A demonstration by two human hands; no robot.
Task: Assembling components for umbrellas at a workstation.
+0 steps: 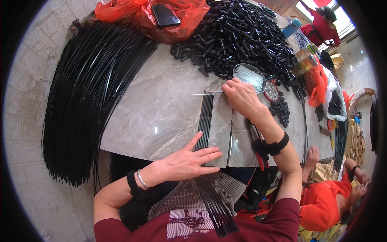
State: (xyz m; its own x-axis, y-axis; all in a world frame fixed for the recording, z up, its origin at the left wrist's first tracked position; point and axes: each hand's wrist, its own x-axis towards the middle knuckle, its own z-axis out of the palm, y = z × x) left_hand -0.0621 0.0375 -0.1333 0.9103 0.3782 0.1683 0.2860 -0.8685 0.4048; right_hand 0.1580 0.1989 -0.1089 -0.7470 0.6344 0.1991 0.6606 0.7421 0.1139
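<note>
My left hand (183, 162) lies flat with fingers spread across a row of thin black rods (206, 111). The rods lie side by side on the stone-patterned table, and their lower ends fan out over its front edge toward my lap. At their far ends, my right hand (242, 98) has its fingers pinched together. Thin pale strands (201, 94) stick out leftward from those fingers, crossing the rod tips. Just beyond that hand sits an oval dish (264, 85) with many similar clear strands (248, 77).
A large bundle of black rods (80, 101) hangs over the table's left edge. Short black tubes (238, 34) are heaped at the back. A phone (166, 15) rests on a red plastic bag (139, 18). Red-handled pliers (259, 155) lie right. Other people (328, 201) work at the right.
</note>
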